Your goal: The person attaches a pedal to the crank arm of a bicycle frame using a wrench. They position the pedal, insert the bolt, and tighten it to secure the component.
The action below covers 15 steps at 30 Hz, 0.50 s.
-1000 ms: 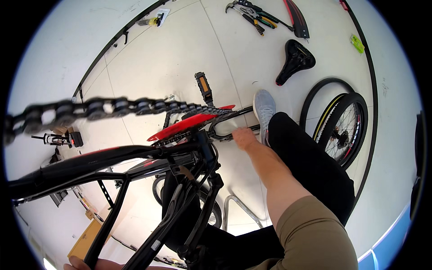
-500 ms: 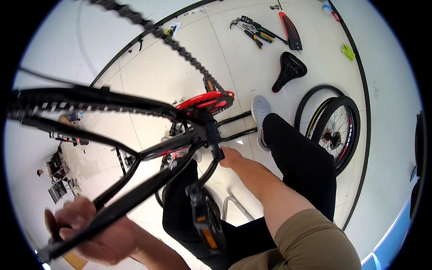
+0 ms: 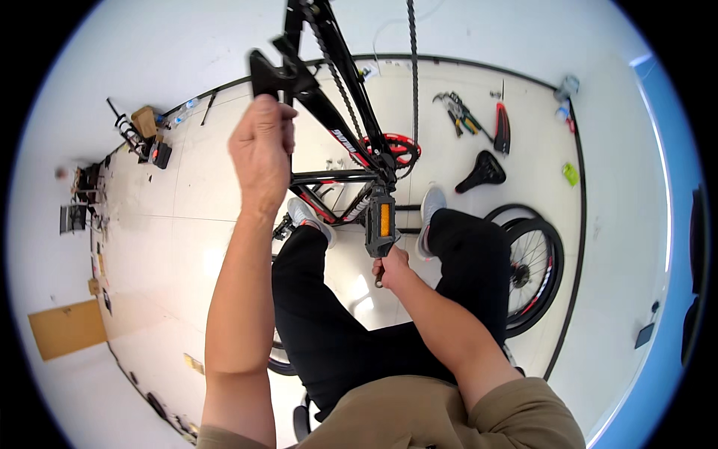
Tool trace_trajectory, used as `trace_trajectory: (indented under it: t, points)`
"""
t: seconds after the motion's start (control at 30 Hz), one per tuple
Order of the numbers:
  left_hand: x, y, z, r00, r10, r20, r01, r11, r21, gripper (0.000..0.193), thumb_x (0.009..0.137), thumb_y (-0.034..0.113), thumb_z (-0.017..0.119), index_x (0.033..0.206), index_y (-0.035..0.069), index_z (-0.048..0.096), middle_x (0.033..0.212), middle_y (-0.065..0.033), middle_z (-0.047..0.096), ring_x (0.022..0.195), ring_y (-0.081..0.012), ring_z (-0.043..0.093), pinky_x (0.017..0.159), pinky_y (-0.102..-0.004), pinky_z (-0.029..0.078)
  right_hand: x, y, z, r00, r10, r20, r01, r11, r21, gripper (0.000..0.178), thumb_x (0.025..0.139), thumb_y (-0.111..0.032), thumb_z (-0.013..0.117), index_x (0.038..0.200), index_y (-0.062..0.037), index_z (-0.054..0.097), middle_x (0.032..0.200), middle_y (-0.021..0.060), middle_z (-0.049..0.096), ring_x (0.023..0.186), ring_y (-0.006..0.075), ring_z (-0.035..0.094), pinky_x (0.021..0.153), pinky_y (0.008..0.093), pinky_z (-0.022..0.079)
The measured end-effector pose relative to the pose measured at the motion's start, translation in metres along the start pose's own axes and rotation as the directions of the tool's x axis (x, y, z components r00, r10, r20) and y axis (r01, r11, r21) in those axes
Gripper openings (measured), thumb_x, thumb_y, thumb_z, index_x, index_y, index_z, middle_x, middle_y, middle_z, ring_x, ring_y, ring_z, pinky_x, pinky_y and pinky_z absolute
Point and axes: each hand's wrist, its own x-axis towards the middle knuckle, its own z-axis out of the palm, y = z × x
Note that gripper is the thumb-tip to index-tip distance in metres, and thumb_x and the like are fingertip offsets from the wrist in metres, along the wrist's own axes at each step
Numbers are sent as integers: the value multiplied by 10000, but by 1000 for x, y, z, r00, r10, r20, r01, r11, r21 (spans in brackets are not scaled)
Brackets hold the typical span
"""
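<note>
A black bicycle frame [image 3: 329,111] with red and white markings stands in front of me, its rear end raised toward the top. My left hand [image 3: 262,153] is closed around the raised black end of the frame, beside the wheel slot. Near my knees, my right hand [image 3: 391,267] is closed just below a black pedal [image 3: 381,224] with an orange reflector. A metal tool with a ring-shaped end, like a wrench [image 3: 379,281], sticks out of that fist; the rest is hidden. The red chainring [image 3: 402,152] carries a dark chain [image 3: 413,71] hanging loose from above.
On the floor to the right lie a black saddle [image 3: 482,171], a red and black mudguard [image 3: 502,129], pliers and other hand tools [image 3: 460,112], and wheels with tyres [image 3: 535,269]. Boxes [image 3: 143,120] stand far left. A tan board [image 3: 67,329] is at the left.
The frame has swung from lying across the left to pointing away from me. My left hand has moved up and right with it. My right hand has shifted slightly, and the tool's ring end now shows.
</note>
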Motion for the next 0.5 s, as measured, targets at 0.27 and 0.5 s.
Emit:
trace_trajectory:
  t: [0.27,0.5]
  points:
    - [-40,-2,-13,991,94,-93,-91,995,36,438,1022,386,578,819,0,621,631,28,463,607,-77,397,550,-268,343,-158,-58,-15,896,-275,349,185,945,269,159,899,-210,623,842,-119,506,608,-48,361,521,107,349,536,319,338]
    - [-75,20,-18,976,157,-149,-140,983,118,409,998,337,626,780,-3,566,585,-29,455,588,-110,391,525,-311,381,-222,-65,-9,755,-499,427,523,850,68,232,948,-330,635,934,-116,548,668,-53,450,564,77,440,527,288,386]
